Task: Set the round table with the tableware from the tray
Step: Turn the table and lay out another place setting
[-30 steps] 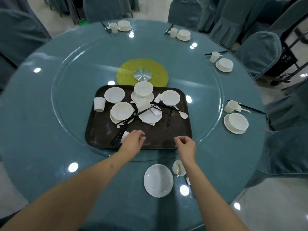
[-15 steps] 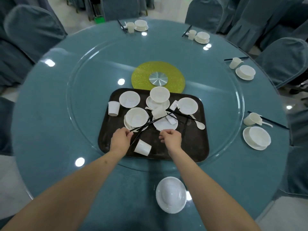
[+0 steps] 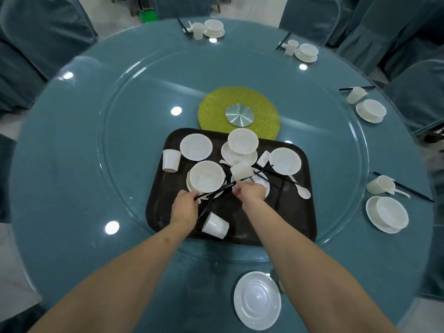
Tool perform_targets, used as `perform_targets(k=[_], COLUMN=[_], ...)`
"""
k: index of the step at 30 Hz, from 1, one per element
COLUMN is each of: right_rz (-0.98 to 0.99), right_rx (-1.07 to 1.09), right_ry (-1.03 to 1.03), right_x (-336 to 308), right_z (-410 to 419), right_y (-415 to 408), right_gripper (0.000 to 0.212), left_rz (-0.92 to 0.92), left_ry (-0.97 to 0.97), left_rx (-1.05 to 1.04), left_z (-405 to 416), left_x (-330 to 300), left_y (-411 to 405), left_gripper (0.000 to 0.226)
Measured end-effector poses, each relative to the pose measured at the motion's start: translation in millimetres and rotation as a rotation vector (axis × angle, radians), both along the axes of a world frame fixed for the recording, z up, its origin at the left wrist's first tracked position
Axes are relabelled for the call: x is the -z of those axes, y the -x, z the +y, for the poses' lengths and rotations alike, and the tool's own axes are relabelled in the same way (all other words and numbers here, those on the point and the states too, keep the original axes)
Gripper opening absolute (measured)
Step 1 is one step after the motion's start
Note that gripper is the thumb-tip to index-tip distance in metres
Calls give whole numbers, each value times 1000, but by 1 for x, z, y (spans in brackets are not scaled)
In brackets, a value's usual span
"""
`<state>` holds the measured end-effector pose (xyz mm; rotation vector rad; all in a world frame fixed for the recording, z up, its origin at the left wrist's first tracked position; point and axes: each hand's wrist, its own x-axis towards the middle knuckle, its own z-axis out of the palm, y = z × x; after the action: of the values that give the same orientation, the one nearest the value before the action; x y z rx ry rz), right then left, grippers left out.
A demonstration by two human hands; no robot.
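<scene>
Both hands reach into the dark tray (image 3: 168, 207) on the round bench (image 3: 72, 152). The left hand (image 3: 183, 207) and right hand (image 3: 251, 192) each pinch black chopsticks (image 3: 216, 191) lying among white bowls.

The worktop (image 3: 60, 188) is teal blue with bright white light spots, and the clear glass turntable (image 3: 134, 116) over it takes the same teal tint, with a glittery yellow-green disc (image 3: 213, 109) and a brushed silver hub (image 3: 239, 115) at its middle. The tray (image 3: 295, 212) is dark brown, its bowls (image 3: 207, 176), plates (image 3: 195, 147) and cups (image 3: 215, 225) plain white, and the chopsticks (image 3: 216, 192) black. The chair covers (image 3: 40, 32) are dull teal, and the plate (image 3: 257, 300) at the near edge is white with faint raised rings.
</scene>
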<state>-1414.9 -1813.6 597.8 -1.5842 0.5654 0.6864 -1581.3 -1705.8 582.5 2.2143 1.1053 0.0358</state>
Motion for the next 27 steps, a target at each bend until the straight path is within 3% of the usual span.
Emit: perform_targets(k=[5,18,27], right_rz=[53,121,101], right_rx=[34,83,65], right_ry=[-46,-106,-167], right_x=[6,3,-14], right_z=[6,10,-3], right_y=[-3,-8,4], right_gripper=[9,11,12], left_rz=[-36,-26,-115], left_ry=[5,0,32], left_rx=[20,29,70], left_z=[3,10,5], left_x=[10,10,-4], left_y=[-2,1,14], left_gripper=[30,17,23])
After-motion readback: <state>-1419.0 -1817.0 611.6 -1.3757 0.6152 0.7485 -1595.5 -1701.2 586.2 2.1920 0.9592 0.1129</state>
